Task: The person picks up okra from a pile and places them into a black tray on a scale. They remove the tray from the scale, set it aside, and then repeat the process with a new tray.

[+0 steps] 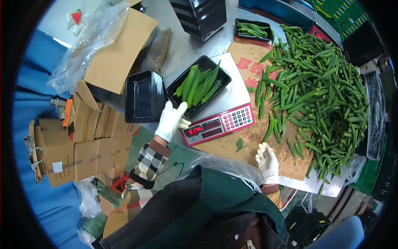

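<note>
A black plastic tray [224, 78] with several green okra pods [199, 86] in it sits tilted at an angle on the plate of a red and white digital scale [226, 120]. The scale's display reads what looks like 0.175. My left hand [171, 121], in a white glove, has its thumb and fingers closed at the tray's near left corner. My right hand [268, 164], also gloved in white, is over the near edge of the cardboard sheet [248, 141], fingers apart and slightly bent, nothing in it. Loose okra lie just beyond it.
A big okra heap [323, 95] covers the right side. Nested black trays [143, 97] stand left of the scale; a tall tray stack [199, 18] is behind. Another filled tray [253, 30] sits at the back. Cardboard boxes [85, 157] are piled at left.
</note>
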`<action>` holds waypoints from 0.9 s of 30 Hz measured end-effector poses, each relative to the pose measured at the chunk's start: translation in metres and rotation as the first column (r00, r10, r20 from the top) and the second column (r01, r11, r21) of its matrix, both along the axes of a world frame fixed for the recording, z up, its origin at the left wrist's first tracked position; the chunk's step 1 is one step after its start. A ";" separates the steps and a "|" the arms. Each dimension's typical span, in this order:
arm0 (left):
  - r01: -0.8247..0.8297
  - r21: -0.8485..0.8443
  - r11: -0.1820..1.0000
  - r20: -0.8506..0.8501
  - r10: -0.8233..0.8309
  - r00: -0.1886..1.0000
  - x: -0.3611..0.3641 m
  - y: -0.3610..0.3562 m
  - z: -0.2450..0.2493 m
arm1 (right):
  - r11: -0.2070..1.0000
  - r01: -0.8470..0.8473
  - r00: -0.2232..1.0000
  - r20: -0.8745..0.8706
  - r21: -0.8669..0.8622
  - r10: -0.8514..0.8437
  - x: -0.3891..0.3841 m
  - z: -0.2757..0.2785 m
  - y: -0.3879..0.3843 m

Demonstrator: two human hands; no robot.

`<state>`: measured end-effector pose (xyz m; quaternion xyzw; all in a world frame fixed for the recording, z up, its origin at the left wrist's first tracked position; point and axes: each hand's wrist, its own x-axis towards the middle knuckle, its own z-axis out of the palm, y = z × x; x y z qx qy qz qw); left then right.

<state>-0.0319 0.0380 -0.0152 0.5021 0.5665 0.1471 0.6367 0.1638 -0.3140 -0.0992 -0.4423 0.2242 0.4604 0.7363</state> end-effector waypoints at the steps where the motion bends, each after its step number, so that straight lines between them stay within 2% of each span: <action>1: 0.025 -0.002 1.000 0.066 -0.025 0.998 0.002 -0.002 -0.001 | 1.000 0.011 1.000 -0.020 0.011 -0.011 0.001 -0.001 -0.002; 5: 0.039 -0.034 0.999 0.263 -0.029 0.964 0.011 -0.004 0.004 | 1.000 0.024 1.000 -0.006 0.004 -0.024 -0.001 -0.002 -0.006; 9: 0.014 -0.093 0.996 0.327 0.018 0.945 0.026 -0.023 0.018 | 0.998 0.058 0.998 0.001 0.010 -0.058 0.001 -0.005 -0.009; 13: 0.158 0.065 0.985 0.373 -0.171 0.912 0.090 0.006 0.022 | 1.000 0.025 1.000 0.011 0.015 -0.025 0.004 -0.007 0.005; 14: 0.175 0.070 0.982 0.413 -0.188 0.891 0.110 0.015 0.024 | 1.000 0.016 0.999 0.036 0.005 -0.016 0.006 -0.002 0.010; 18: 0.290 0.040 0.956 0.373 -0.284 0.884 0.185 0.055 0.030 | 0.999 0.033 0.977 0.209 -0.013 -0.029 0.011 0.015 0.010; 20: 0.346 0.033 0.938 0.372 -0.333 0.867 0.221 0.076 0.023 | 0.995 0.091 0.980 0.175 0.039 -0.096 0.012 0.005 -0.005; 22: 0.331 0.040 0.943 0.401 -0.319 0.859 0.265 0.095 0.010 | 0.990 0.143 0.982 0.123 0.011 -0.144 0.010 -0.005 -0.019; 24: 0.313 -0.001 0.950 0.343 -0.293 0.892 0.310 0.121 -0.006 | 0.984 0.170 0.982 0.094 -0.048 -0.165 0.011 -0.010 -0.030; 25: 0.262 -0.144 0.954 0.343 -0.200 0.918 0.335 0.140 -0.020 | 0.981 0.181 0.979 0.105 -0.073 -0.173 0.010 -0.007 -0.031; 26: 0.170 -0.157 0.973 0.320 -0.112 0.941 0.358 0.152 -0.035 | 0.976 0.194 0.977 0.113 -0.102 -0.182 0.010 -0.004 -0.033; 27: 0.150 -0.137 0.979 0.323 -0.099 0.941 0.375 0.164 -0.048 | 0.974 0.204 0.974 0.118 -0.102 -0.192 0.011 -0.005 -0.033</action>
